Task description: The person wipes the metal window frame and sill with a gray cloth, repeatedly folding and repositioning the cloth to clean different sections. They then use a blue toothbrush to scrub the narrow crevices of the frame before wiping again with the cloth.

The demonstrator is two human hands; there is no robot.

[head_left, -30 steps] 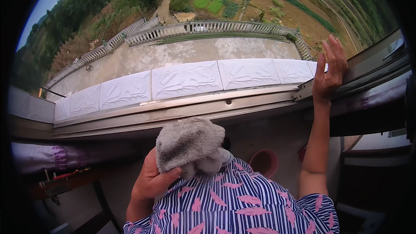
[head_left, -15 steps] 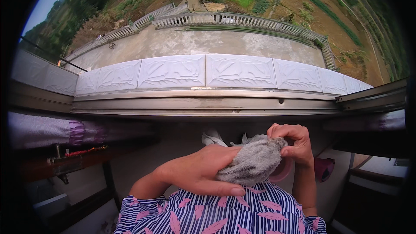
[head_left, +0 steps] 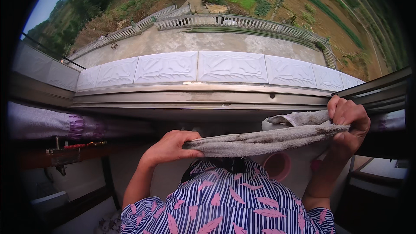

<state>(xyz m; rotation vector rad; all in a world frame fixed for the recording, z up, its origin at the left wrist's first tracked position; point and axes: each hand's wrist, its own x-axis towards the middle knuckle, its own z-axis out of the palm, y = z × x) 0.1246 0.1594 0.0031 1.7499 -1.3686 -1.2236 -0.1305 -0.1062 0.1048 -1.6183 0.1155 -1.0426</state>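
I find the grey cloth (head_left: pixel 255 144) drawn out sideways in front of the wearer's chest, just inside the window track (head_left: pixel 195 98). Its pile looks looped and thick; I judge it light, limp and unbreakable, heavier if damp, though I cannot tell whether it is wet. Dark soiling runs along its folds. I would take hold at its two ends, gathering every layer, since a single fold could slip free.

The left hand (head_left: pixel 171 148) pinches one end between thumb and fingers; the right hand (head_left: pixel 350 119) grips the other, bunched, with a loose flap doubling back toward the left.

Not verifiable: the left fingertips behind the cloth and what lies within the right fist. Beneath, the pink basin (head_left: pixel 277 167) is partly covered by the striped shirt (head_left: pixel 229 199), its contents unclear. Metal hardware (head_left: pixel 63 157) at left is too dim to identify.
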